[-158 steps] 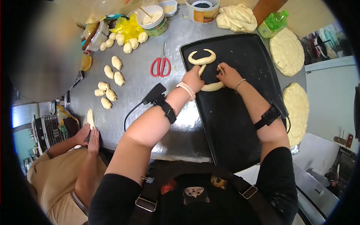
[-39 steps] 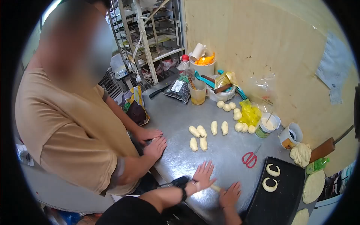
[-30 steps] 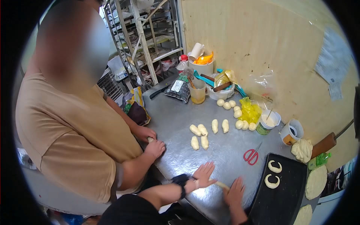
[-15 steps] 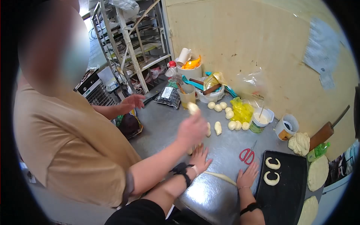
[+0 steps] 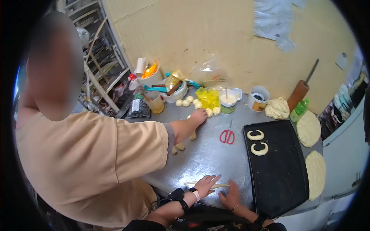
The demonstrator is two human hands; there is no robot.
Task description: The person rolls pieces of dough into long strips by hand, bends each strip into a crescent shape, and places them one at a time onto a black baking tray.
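Observation:
A thin dough rope (image 5: 190,183) lies on the metal table near its front edge. My left hand (image 5: 205,186) rests flat over the rope's middle, fingers stretched out. At the rope's right end is my right hand (image 5: 231,196), its fingers extended and touching or right beside the tip. To the right, a black baking tray (image 5: 275,179) bears two curved dough pieces, an upper crescent (image 5: 255,135) and a lower crescent (image 5: 259,149). Red-handled scissors (image 5: 227,136) lie beyond my hands, left of the tray.
A co-worker's arm (image 5: 185,129) reaches across from the left, the hand at several dough balls (image 5: 186,102). Along the wall stand a yellow bag (image 5: 207,99), a tub (image 5: 228,102), a white bucket (image 5: 258,99) and a dough lump (image 5: 277,108). Flat dough rounds (image 5: 308,129) lie right of the tray.
My view has swung right. My hands have come closer together along the rope, nearer the front edge. The co-worker's hand has moved from over the table's middle to the dough balls.

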